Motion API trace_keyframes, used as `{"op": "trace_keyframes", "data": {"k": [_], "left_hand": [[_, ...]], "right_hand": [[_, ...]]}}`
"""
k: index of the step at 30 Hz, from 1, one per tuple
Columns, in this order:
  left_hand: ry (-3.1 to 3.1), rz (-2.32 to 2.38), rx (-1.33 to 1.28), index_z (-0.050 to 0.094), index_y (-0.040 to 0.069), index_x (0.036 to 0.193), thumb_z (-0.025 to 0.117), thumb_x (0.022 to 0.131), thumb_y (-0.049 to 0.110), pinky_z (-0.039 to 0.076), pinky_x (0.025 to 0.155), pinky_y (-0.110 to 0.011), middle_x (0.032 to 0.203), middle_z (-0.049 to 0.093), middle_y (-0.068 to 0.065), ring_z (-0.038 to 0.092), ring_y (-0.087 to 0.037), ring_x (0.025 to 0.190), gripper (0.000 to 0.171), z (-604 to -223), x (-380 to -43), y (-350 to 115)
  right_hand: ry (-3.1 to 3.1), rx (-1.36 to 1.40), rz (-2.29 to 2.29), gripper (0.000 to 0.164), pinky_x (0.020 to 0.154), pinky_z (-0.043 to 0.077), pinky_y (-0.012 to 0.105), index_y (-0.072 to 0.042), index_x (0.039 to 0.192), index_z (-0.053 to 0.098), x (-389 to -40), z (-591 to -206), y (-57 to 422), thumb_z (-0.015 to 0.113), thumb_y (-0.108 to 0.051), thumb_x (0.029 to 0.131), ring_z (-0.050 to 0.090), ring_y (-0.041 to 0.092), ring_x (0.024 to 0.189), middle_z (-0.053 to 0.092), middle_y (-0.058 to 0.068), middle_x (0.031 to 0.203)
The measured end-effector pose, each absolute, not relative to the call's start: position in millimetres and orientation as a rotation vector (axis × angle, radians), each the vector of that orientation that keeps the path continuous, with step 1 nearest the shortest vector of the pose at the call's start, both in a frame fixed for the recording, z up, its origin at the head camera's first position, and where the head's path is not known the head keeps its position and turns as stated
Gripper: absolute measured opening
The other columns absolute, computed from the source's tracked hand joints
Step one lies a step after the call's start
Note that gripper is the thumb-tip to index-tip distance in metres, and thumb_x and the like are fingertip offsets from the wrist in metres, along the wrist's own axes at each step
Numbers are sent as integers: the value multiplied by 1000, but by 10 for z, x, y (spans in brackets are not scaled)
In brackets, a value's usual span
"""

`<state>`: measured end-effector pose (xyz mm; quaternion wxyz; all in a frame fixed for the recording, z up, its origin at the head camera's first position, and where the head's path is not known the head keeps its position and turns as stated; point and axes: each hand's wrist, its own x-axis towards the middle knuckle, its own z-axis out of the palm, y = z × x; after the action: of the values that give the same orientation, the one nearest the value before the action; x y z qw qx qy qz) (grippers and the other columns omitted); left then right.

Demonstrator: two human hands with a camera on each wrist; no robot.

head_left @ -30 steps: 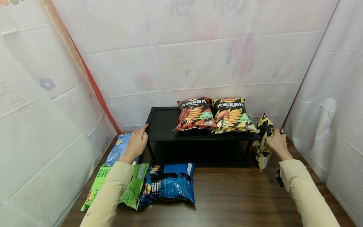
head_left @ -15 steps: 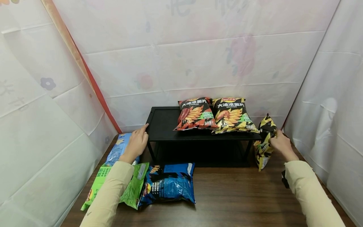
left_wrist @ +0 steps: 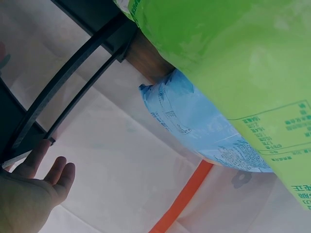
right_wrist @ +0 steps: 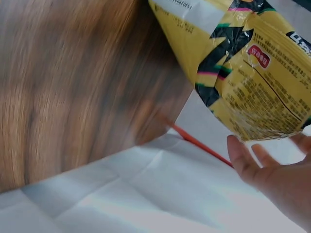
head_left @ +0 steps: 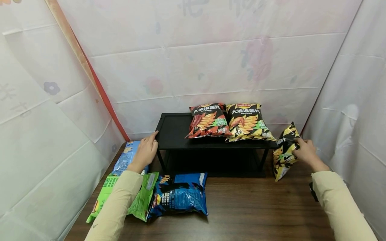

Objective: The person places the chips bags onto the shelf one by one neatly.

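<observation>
1. The right hand [head_left: 306, 152] pinches the yellow-and-black bag [head_left: 285, 152] by its right side, the thumb and fingers close together on the wrapper.
2. That bag stands tilted just beyond the right edge of the black rack [head_left: 173, 134], near the right edge of the table [head_left: 241, 207] (I cannot tell whether its bottom corner touches the wood).
3. The left hand [head_left: 145, 149] rests relaxed on the rack's left edge, 1 finger extended along it.
4. On the rack's top, toward its right edge, lie 2 bags side by side: a red-edged bag [head_left: 208, 122] and a gold-edged bag [head_left: 247, 122].
5. Along the table's left edge lie a light blue bag [head_left: 126, 157] and a green bag [head_left: 144, 197]; a dark blue bag [head_left: 184, 197] lies before the rack's front left corner.
</observation>
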<state>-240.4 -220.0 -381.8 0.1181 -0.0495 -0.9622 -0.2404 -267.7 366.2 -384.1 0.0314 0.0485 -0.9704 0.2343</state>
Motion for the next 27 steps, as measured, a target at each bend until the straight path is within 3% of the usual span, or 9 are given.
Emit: {"op": "trace_keyframes", "data": {"k": [8, 11, 13, 15, 17, 19, 21, 24, 27], "left_hand": [[-2811, -700, -146, 23, 18, 146, 18, 99, 32, 23, 104, -58, 142, 37, -18, 31, -41, 127, 50, -3817, -2406, -2209], [-2819, -698, -145, 23, 18, 147, 18, 99, 32, 23, 104, -58, 142, 37, -19, 30, -42, 128, 50, -3813, -2402, -2206], [-2823, -698, -145, 22, 18, 147, 18, 99, 33, 23, 104, -58, 142, 36, -19, 30, -42, 128, 50, -3810, -2401, -2204], [-2823, -699, -146, 22, 18, 147, 18, 99, 33, 22, 105, -58, 142, 37, -19, 30, -42, 128, 50, -3808, -2402, -2204], [-2821, -702, -147, 22, 18, 147, 18, 99, 32, 22, 105, -58, 142, 37, -19, 30, -42, 128, 50, -3806, -2402, -2205], [-2818, -701, -149, 22, 17, 147, 18, 99, 32, 23, 105, -58, 142, 36, -19, 30, -42, 128, 50, -3804, -2401, -2205], [-2816, -700, -151, 23, 17, 147, 18, 99, 32, 23, 104, -58, 142, 36, -19, 30, -42, 128, 50, -3803, -2398, -2204], [-2813, -698, -152, 23, 17, 147, 18, 99, 32, 23, 104, -58, 142, 37, -19, 31, -42, 127, 50, -3809, -2396, -2205], [-2810, -697, -158, 23, 17, 147, 18, 99, 32, 23, 104, -58, 142, 37, -19, 31, -42, 127, 50, -3824, -2400, -2209]], "right_hand": [[-3044, 412, 635, 48, 64, 33, 47, 12, 126, 41, -2677, -3791, 3742, 46, 4, 78, 33, 58, 103, 32, 49, 116], [-3026, 486, 588, 48, 57, 33, 36, 13, 122, 46, -2676, -3784, 3777, 46, 7, 74, 45, 43, 76, 44, 46, 105], [-3028, 502, 587, 47, 52, 32, 31, 14, 120, 48, -2676, -3783, 3798, 45, 7, 74, 43, 28, 57, 54, 36, 86], [-3049, 491, 612, 43, 48, 31, 28, 15, 121, 47, -2677, -3781, 3814, 45, 3, 80, 35, 15, 45, 55, 24, 67], [-3072, 470, 619, 41, 49, 36, 31, 15, 122, 46, -2673, -3783, 3824, 48, -5, 87, 36, 12, 43, 55, 17, 63], [-3092, 434, 605, 47, 55, 43, 38, 15, 122, 45, -2661, -3790, 3831, 52, -19, 90, 49, 22, 51, 58, 24, 70], [-3099, 396, 598, 59, 66, 46, 49, 15, 123, 43, -2649, -3812, 3837, 57, -30, 88, 56, 39, 71, 57, 36, 92], [-3109, 327, 605, 76, 77, 43, 60, 17, 124, 39, -2637, -3871, 3845, 64, -40, 81, 45, 58, 97, 45, 45, 114], [-3112, 279, 647, 84, 80, 40, 62, 19, 126, 35, -2630, -3930, 3860, 68, -41, 77, 40, 60, 100, 42, 47, 113]]}}
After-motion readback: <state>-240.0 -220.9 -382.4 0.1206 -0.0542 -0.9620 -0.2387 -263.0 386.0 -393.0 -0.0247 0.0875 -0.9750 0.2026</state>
